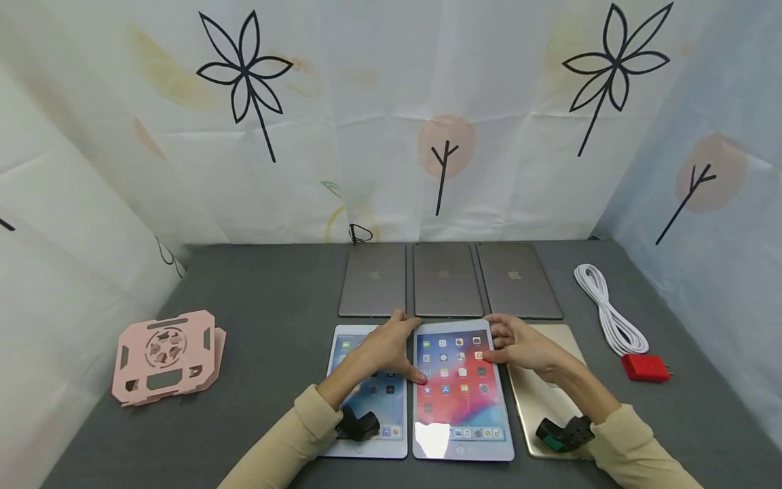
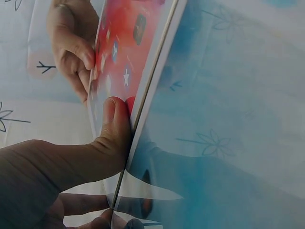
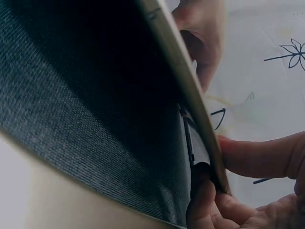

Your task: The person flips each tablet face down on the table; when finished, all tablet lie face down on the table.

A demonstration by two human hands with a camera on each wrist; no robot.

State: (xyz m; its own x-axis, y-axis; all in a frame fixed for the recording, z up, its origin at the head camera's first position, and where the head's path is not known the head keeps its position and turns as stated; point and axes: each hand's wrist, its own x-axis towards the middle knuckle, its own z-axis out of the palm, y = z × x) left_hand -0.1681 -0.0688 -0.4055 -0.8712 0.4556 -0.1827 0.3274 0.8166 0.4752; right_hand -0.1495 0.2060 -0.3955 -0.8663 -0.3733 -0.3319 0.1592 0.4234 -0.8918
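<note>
A white-framed tablet with its home screen lit lies in front of me, at the middle of the near row. My left hand holds its upper left side, the thumb over the screen's edge. On the upper right side, my right hand pinches the tablet, thumb on the front and fingers curled beneath. In the right wrist view, the tablet's edge stands raised over the grey cloth. A second lit tablet lies under my left forearm. Partly beneath my right forearm is a gold tablet, back up.
Three grey tablets lie back up in a row behind. Pink cut-out panels, stacked, are at the left. To the right are a coiled white cable and a red plug adapter. Patterned curtains enclose the grey table.
</note>
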